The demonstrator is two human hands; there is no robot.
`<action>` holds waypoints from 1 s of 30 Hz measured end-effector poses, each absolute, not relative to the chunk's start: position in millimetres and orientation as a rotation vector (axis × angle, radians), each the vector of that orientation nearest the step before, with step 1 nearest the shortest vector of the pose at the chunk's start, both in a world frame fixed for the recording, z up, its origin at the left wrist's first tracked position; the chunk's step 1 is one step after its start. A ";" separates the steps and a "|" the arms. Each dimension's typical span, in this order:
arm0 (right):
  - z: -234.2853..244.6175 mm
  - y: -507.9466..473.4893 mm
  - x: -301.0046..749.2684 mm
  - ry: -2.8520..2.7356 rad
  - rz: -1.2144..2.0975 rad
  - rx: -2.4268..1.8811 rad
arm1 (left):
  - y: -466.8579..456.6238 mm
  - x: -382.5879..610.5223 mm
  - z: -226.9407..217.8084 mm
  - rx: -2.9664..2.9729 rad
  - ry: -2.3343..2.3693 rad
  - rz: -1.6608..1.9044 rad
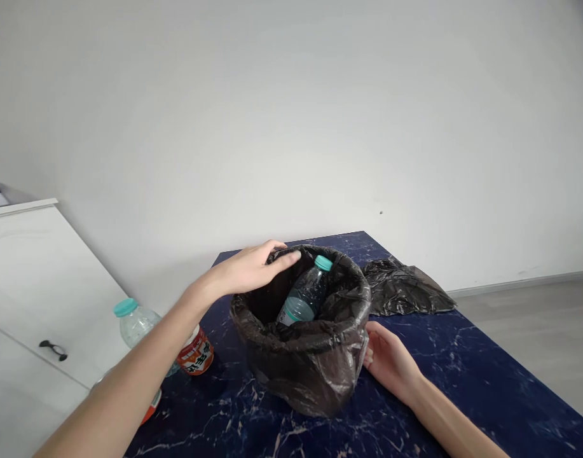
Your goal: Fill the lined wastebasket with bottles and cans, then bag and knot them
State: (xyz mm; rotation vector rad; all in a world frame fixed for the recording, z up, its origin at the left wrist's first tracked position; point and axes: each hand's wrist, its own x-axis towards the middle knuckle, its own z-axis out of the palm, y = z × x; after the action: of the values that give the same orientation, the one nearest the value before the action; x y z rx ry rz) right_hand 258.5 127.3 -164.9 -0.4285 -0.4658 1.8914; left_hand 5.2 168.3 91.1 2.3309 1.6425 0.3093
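A bin (315, 375) lined with a black plastic bag stands tilted a little on the dark blue table. Inside it leans a clear plastic bottle (308, 292) with a turquoise cap. My left hand (253, 267) grips the bin's far left rim, thumb over the inner side and the other fingers partly hidden behind it. Low on the right side, my right hand (389, 359) has its fingers curled against the bag, and part of them is out of sight. Both hands touch the black bag around the bin.
Another turquoise-capped bottle (136, 321) and a red can (196, 353) stand left, partly behind my left arm. A further item with an orange-red edge (152, 407) is mostly hidden there. Right lies a crumpled black bag (405, 289). A white cabinet (38, 286) borders the table (444, 381).
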 end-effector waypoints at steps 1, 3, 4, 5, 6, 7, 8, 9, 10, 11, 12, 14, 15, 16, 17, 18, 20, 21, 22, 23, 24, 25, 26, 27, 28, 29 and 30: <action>-164.7 127.3 258.4 -0.465 1.893 -0.432 | 169.8 3.4 91.8 2.279 1.657 0.335; -164.0 127.1 258.3 -0.461 1.897 -0.440 | 172.9 -0.9 91.4 2.214 1.679 0.394; -163.6 126.9 258.1 -0.458 1.899 -0.444 | 174.6 -3.4 90.6 2.200 1.683 0.409; -163.2 126.8 258.0 -0.456 1.901 -0.447 | 176.6 -6.2 89.3 2.191 1.683 0.415; -162.8 126.7 257.9 -0.453 1.902 -0.451 | 178.9 -9.1 87.7 2.183 1.679 0.427; -162.4 126.6 257.7 -0.449 1.902 -0.454 | 181.3 -12.1 85.9 2.177 1.671 0.449; -162.1 126.5 257.6 -0.446 1.901 -0.457 | 183.8 -15.0 84.1 2.175 1.661 0.483; -161.9 126.5 257.5 -0.443 1.900 -0.459 | 186.1 -17.7 82.3 2.174 1.648 0.525; -161.7 126.4 257.4 -0.439 1.898 -0.462 | 188.2 -20.0 80.7 2.173 1.634 0.571; -161.7 126.3 257.3 -0.436 1.896 -0.464 | 189.7 -21.9 79.4 2.171 1.620 0.620; -161.7 126.2 257.4 -0.433 1.894 -0.467 | 190.5 -23.2 78.5 2.168 1.611 0.667; -161.9 125.6 257.5 -0.427 1.890 -0.472 | 190.3 -24.3 77.7 2.163 1.617 0.755; -162.1 125.3 257.6 -0.425 1.890 -0.474 | 189.4 -24.2 77.7 2.162 1.632 0.800; -162.2 125.0 257.7 -0.424 1.890 -0.476 | 188.3 -23.9 77.7 2.161 1.650 0.841; -162.3 124.9 257.7 -0.422 1.889 -0.478 | 187.3 -23.5 77.7 2.160 1.667 0.876; -162.4 124.7 257.6 -0.421 1.889 -0.480 | 186.6 -23.3 77.4 2.159 1.679 0.903; -162.2 124.7 257.3 -0.420 1.887 -0.483 | 186.9 -24.0 75.8 2.153 1.695 0.941; -162.0 124.8 257.2 -0.419 1.887 -0.484 | 188.1 -25.1 74.3 2.148 1.705 0.958; -161.7 124.8 257.0 -0.420 1.886 -0.486 | 189.8 -26.7 72.4 2.144 1.715 0.972; -161.4 124.8 256.9 -0.420 1.886 -0.487 | 192.0 -28.8 70.0 2.140 1.725 0.979; -161.2 124.6 256.8 -0.421 1.886 -0.489 | 194.2 -31.4 67.4 2.136 1.733 0.975; -161.0 124.5 256.8 -0.422 1.886 -0.490 | 196.1 -34.2 64.7 2.134 1.738 0.963; -160.9 124.2 256.8 -0.424 1.885 -0.492 | 197.6 -37.1 62.1 2.133 1.739 0.945; -160.8 124.0 256.8 -0.425 1.884 -0.494 | 198.3 -39.9 59.8 2.133 1.738 0.926; -160.8 123.8 256.9 -0.425 1.881 -0.495 | 198.2 -42.6 57.9 2.133 1.740 0.913; -160.8 123.6 256.9 -0.425 1.879 -0.497 | 197.1 -44.9 56.5 2.132 1.745 0.910; -160.7 123.5 256.9 -0.426 1.877 -0.498 | 195.1 -46.7 55.7 2.132 1.756 0.920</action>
State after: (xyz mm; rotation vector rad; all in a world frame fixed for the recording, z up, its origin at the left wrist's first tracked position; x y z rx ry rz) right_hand 256.9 123.5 -160.7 -0.4985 -0.4256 1.8769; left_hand -46.7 195.1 55.7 2.1320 1.7563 0.9197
